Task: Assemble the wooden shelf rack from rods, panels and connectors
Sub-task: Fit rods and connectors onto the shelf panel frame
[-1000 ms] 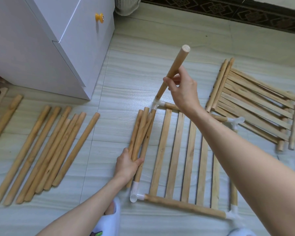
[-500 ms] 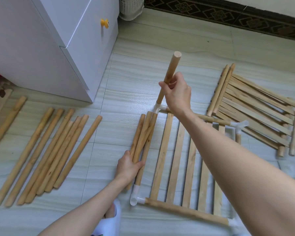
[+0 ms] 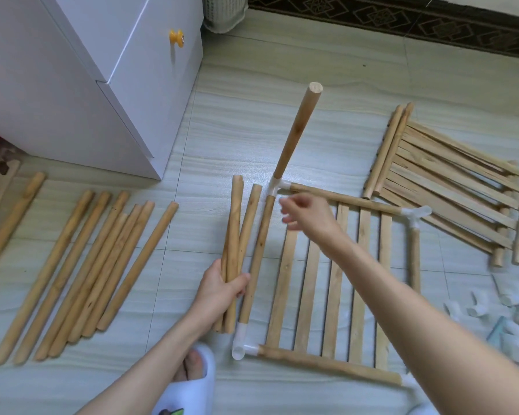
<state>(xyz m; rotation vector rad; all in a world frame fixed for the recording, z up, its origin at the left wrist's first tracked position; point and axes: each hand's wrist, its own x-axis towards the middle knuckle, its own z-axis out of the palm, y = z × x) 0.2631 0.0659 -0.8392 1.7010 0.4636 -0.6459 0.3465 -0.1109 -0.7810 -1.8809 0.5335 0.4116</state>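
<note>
A slatted wooden panel [image 3: 309,277] lies flat on the floor, framed by rods joined with white corner connectors. One rod [image 3: 297,130] stands upright in the far-left connector [image 3: 274,187]. My left hand [image 3: 219,290] grips a bundle of loose rods [image 3: 235,235] just left of the panel. My right hand [image 3: 307,215], blurred, hovers empty over the panel's far-left part with loosely spread fingers, apart from the upright rod.
Several loose rods [image 3: 81,274] lie in a row at the left. A second slatted panel [image 3: 450,181] lies at the right, with loose white connectors [image 3: 492,307] nearer me. A white cabinet [image 3: 81,73] stands at the back left. My slippered foot [image 3: 189,381] is below.
My right hand has let go of the upright rod and dropped toward the panel. The rod stays standing in its connector. My left hand has lifted its bundle slightly.
</note>
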